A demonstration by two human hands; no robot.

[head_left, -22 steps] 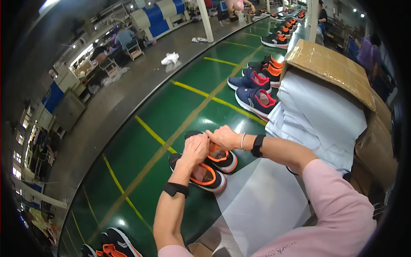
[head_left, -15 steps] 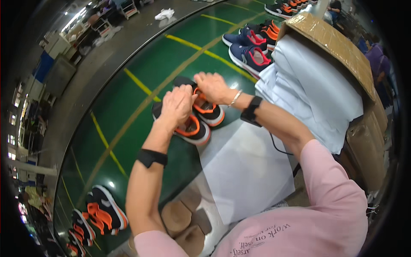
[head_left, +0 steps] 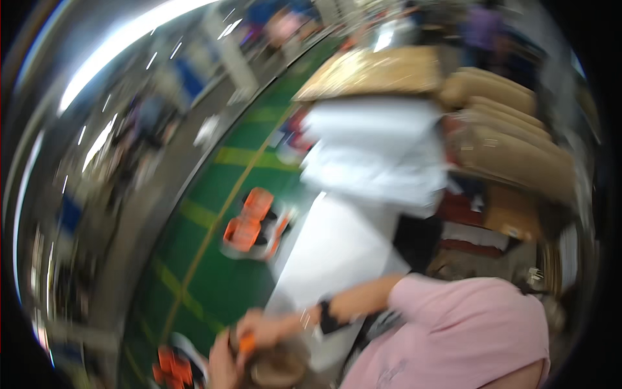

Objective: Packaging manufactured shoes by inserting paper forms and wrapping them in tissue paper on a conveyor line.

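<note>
Motion blur smears much of the view. At the lower edge, my left hand [head_left: 223, 360] and my right hand [head_left: 260, 328] are close together, fingers curled in. A small orange patch [head_left: 246, 343] shows between them; what it belongs to cannot be made out. Just below my right hand lies a tan rounded piece [head_left: 282, 366]. Left of my hands, on the green conveyor belt [head_left: 207, 256], sits a shoe with orange parts [head_left: 173, 368], partly cut off. Farther up the belt stands a pair of black and orange shoes [head_left: 249, 223], apart from both hands.
A white sheet [head_left: 324, 253] lies right of the belt. Beyond it, white sheets [head_left: 376, 155] spill from a cardboard box [head_left: 376, 68]. Brown bundles [head_left: 505, 136] are stacked at the right. A person in purple [head_left: 484, 29] stands at the far right.
Both hands have let go of the black and orange shoes and moved down toward me, close together. The view has swung, so the box and belt appear shifted left.
</note>
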